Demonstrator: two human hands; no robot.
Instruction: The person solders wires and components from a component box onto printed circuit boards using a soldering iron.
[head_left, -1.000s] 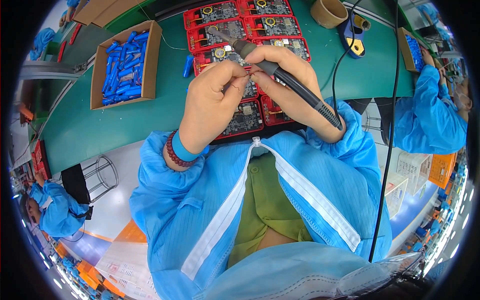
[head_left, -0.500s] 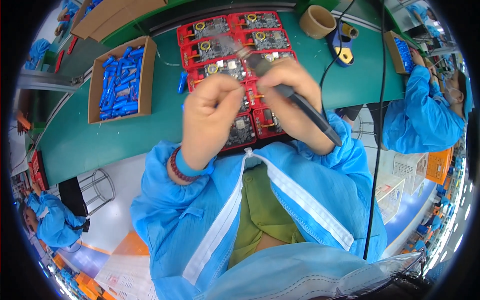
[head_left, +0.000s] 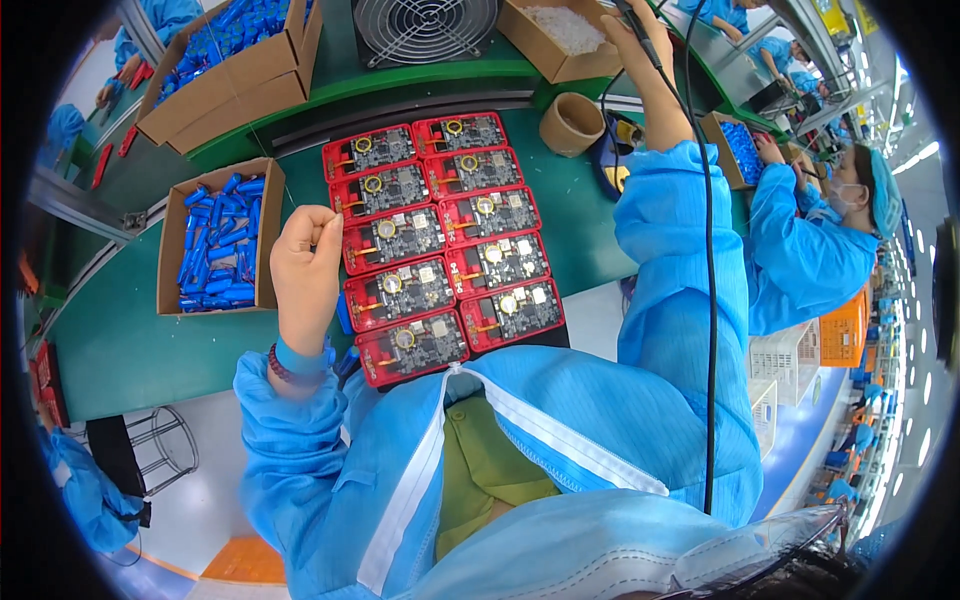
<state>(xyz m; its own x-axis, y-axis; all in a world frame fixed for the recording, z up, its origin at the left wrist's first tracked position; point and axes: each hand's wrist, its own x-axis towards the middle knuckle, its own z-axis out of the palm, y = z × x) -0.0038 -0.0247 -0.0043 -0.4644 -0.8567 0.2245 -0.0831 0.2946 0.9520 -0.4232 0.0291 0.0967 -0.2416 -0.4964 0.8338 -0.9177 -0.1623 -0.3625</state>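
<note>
My left hand is beside the left edge of the red cases, thumb and fingers pinched together. What it pinches, if anything, I cannot make out. My right hand is stretched far out to the upper right, wrapped round the black handle of a corded soldering iron; its tip is out of view. Between my arms, several red cases with circuit boards lie in two columns, each board bearing a round part, many ringed in yellow. Blue cylindrical cells lie partly hidden along the cases' left side.
Left stands a cardboard box of blue cells, with a larger box behind. A fan, a carton of whitish bits, a tan roll and a blue iron stand line the far side. A cable hangs right; a co-worker sits beyond.
My right hand has swung from over the boards to the far upper right with the iron. My left hand has moved left, off the boards. The view has shifted, showing more of the far side.
</note>
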